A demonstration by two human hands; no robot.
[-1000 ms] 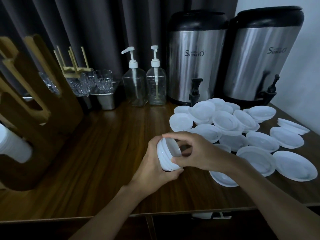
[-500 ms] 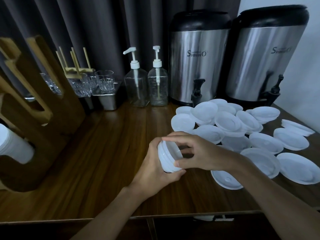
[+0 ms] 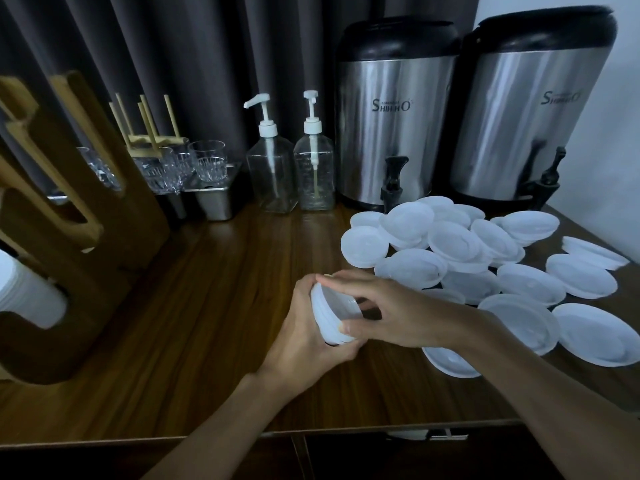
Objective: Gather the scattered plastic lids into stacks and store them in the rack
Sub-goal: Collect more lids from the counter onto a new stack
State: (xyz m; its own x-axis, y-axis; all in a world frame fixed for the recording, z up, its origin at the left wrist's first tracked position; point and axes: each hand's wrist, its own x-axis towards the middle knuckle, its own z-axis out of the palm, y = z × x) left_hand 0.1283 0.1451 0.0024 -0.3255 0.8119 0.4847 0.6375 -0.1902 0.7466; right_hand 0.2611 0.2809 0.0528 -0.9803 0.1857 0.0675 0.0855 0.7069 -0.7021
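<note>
Left hand cups a small stack of white round plastic lids on edge; right hand pinches its rim. Loose white lids lie at three o'clock, brown wooden rack at nine.

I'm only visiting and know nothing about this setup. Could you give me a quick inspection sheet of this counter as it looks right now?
Surface: wooden counter, dark brown.
Job's things: lid stack held on edge between both hands; loose lids spread and overlapping at the right; wooden rack at the left, with a white stack in its lower slot.
Clutter: pump bottles, glasses and steel dispensers along the back.
Hands: left hand grips the lid stack; right hand pinches its rim.
Cables: nothing seen.
Surroundings: dark curtain behind, white wall at the right.
</note>
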